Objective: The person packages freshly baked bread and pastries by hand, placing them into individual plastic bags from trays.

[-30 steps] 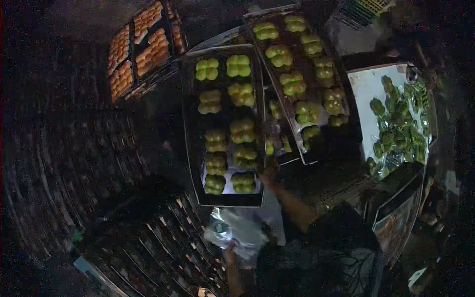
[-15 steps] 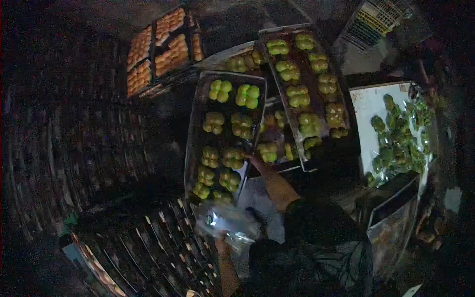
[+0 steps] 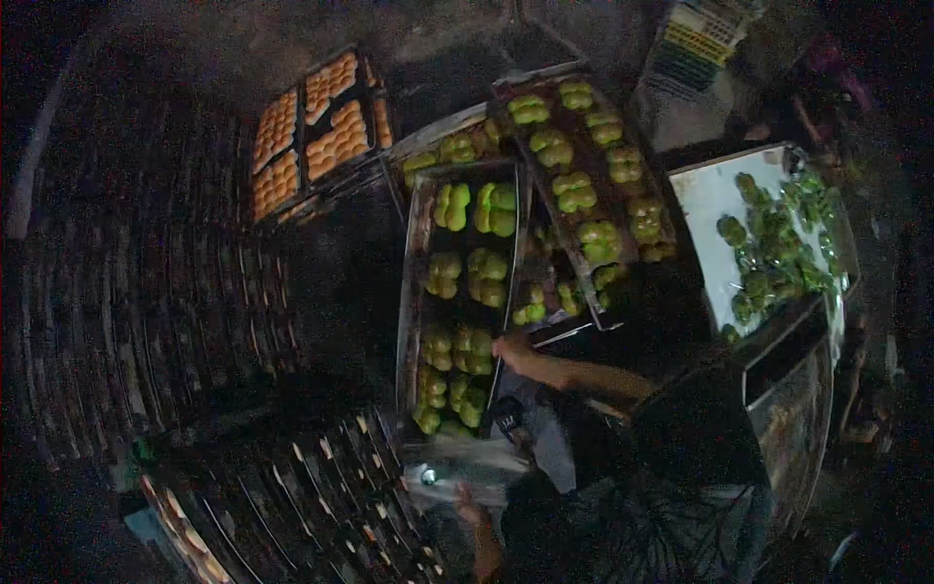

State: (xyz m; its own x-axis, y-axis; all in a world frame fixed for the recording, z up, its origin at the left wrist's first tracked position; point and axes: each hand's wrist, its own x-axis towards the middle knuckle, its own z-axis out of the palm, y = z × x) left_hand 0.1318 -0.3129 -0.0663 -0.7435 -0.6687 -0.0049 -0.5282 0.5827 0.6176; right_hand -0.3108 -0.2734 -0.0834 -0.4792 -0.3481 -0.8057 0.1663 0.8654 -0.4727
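Note:
My right hand [image 3: 516, 355] grips the right rim of a dark baking tray [image 3: 410, 321], its fingers curled at the edge. Clusters of green bread rolls [image 3: 486, 276] lie in two columns on this tray. Low in the view, my left hand [image 3: 474, 514] holds a clear plastic bag [image 3: 457, 465], which overlaps the near end of the tray. The bag is shiny and blurred, and the fingertips are partly lost in the dark.
A second tray [image 3: 548, 209] of green rolls lies to the right, overlapping another beneath it. Bagged green rolls [image 3: 778, 238] lie on a white surface [image 3: 699, 209] at the right. Trays of brown buns [image 3: 336, 146] stand at the back left. A dark slatted rack [image 3: 282, 506] fills the lower left.
The view has shifted a little. The tray sits straighter, lower and further right, with my right hand still at its rim. My left hand and the plastic bag are lower.

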